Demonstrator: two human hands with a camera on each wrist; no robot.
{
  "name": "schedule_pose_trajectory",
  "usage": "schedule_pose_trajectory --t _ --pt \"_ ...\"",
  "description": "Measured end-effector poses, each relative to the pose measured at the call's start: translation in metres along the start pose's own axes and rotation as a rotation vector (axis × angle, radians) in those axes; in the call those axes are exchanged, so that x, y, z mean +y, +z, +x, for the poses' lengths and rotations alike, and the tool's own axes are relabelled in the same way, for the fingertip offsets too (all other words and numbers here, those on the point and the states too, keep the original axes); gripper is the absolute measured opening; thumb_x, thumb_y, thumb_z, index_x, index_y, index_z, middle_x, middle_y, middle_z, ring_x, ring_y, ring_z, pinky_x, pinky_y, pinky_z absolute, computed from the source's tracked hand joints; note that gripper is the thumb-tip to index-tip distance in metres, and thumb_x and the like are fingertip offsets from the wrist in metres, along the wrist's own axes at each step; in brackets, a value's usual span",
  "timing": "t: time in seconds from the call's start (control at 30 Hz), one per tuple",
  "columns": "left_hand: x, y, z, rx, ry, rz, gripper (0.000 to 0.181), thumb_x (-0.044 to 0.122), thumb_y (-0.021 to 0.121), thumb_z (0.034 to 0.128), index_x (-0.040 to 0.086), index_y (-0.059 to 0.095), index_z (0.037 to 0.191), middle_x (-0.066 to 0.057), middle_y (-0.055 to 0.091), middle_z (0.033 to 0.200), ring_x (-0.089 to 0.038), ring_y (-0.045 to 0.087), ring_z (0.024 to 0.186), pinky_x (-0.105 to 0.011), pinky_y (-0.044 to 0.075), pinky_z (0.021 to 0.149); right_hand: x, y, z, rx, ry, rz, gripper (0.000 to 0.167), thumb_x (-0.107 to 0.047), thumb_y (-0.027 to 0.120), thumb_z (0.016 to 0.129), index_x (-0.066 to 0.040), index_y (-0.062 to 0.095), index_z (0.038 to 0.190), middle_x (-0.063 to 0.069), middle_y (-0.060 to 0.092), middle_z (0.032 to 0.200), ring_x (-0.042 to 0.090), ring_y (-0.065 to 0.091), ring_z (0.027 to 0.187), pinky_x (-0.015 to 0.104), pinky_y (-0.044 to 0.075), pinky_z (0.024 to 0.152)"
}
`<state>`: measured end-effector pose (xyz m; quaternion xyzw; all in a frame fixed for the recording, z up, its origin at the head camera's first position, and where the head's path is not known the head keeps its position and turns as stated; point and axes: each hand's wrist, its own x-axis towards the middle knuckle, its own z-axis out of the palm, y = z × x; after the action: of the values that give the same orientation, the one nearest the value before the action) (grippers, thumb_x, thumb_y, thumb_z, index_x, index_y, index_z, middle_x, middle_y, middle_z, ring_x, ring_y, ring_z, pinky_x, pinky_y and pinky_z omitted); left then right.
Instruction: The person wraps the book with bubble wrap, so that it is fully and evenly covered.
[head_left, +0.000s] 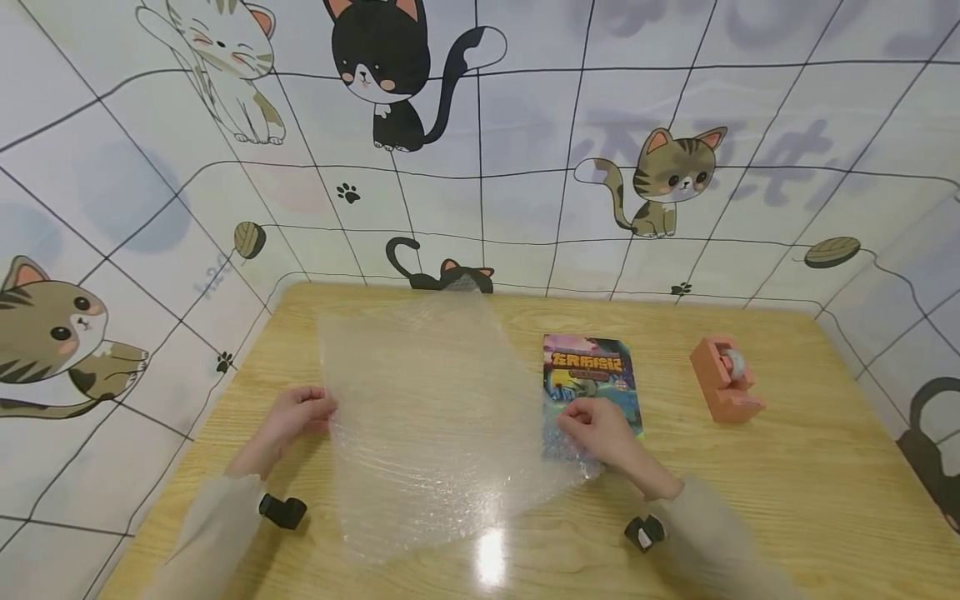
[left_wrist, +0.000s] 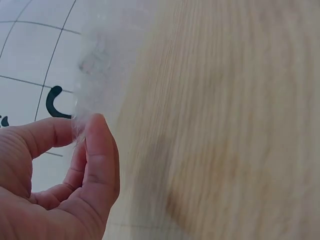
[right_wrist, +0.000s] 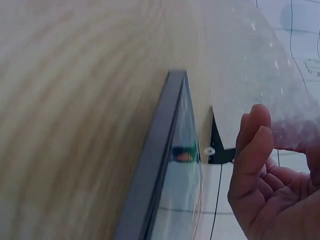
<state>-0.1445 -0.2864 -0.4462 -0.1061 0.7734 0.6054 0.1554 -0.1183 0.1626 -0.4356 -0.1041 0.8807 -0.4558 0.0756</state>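
Note:
A clear sheet of bubble wrap (head_left: 427, 417) spreads between both hands above the wooden table. Its left edge is pinched between thumb and fingers of my left hand (head_left: 298, 412), as the left wrist view also shows with the hand (left_wrist: 75, 170) at the sheet's rim. My right hand (head_left: 600, 429) pinches the right edge; in the right wrist view that hand (right_wrist: 270, 185) has the film (right_wrist: 295, 125) between thumb and fingertips. Under the right hand lies a colourful book (head_left: 592, 379), its lower left part seen through the wrap. The book's spine (right_wrist: 155, 155) shows close to the right wrist camera.
An orange tape dispenser (head_left: 726, 379) with a roll of tape stands right of the book. The wooden table (head_left: 810, 467) is bounded at the back and sides by a cloth (head_left: 540, 208) printed with cats. Light glares on the table near the front.

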Motion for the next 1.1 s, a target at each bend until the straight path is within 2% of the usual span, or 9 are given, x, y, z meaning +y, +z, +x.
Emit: schedule_pose_trajectory --t 0.27,0.47,0.6,0.83,1.1 --pt "-0.008 0.031 -0.026 0.005 -0.031 -0.119 0.009 0.001 0.057 0.0901 -0.004 0.050 0.094 -0.002 0.057 0.076 -0.010 0.062 0.064 -0.025 0.055 0.063 0.016 -0.024 0.011 0.038 -0.041 -0.058 0.012 -0.005 0.059 0.091 0.004 0.065 0.086 0.002 0.057 0.059 0.012 0.054 0.048 0.025 0.045 0.043" --pt "-0.017 0.050 -0.041 0.033 -0.036 -0.142 0.007 0.000 0.059 0.0878 -0.001 0.053 0.087 -0.001 0.060 0.069 -0.011 0.063 0.061 -0.026 0.056 0.062 0.023 -0.034 0.019 0.064 -0.032 -0.110 0.012 -0.008 0.063 0.089 0.002 0.066 0.085 0.003 0.059 0.060 0.013 0.054 0.048 0.026 0.044 0.042" --pt "-0.021 0.063 -0.050 0.030 -0.042 -0.169 0.008 -0.002 0.060 0.0864 -0.001 0.053 0.085 -0.002 0.060 0.069 -0.011 0.062 0.063 -0.024 0.055 0.062 0.027 -0.041 0.022 0.068 -0.034 -0.123 0.012 -0.008 0.063 0.090 0.003 0.066 0.086 0.005 0.061 0.063 0.015 0.055 0.050 0.025 0.044 0.043" --pt "-0.028 0.078 -0.059 0.033 -0.052 -0.215 0.009 -0.005 0.059 0.0853 0.000 0.052 0.083 -0.003 0.062 0.070 -0.012 0.063 0.065 -0.024 0.055 0.062 0.033 -0.051 0.025 0.068 -0.032 -0.116 0.014 -0.010 0.063 0.089 0.004 0.066 0.088 0.005 0.061 0.064 0.014 0.056 0.052 0.023 0.044 0.045" --pt "-0.030 0.086 -0.064 0.018 -0.047 -0.235 0.011 -0.007 0.059 0.0842 -0.001 0.051 0.082 -0.003 0.062 0.069 -0.013 0.064 0.064 -0.024 0.056 0.061 0.041 -0.058 0.027 0.048 -0.038 -0.149 0.012 -0.008 0.063 0.089 0.003 0.067 0.089 0.004 0.061 0.063 0.015 0.056 0.053 0.024 0.042 0.043"
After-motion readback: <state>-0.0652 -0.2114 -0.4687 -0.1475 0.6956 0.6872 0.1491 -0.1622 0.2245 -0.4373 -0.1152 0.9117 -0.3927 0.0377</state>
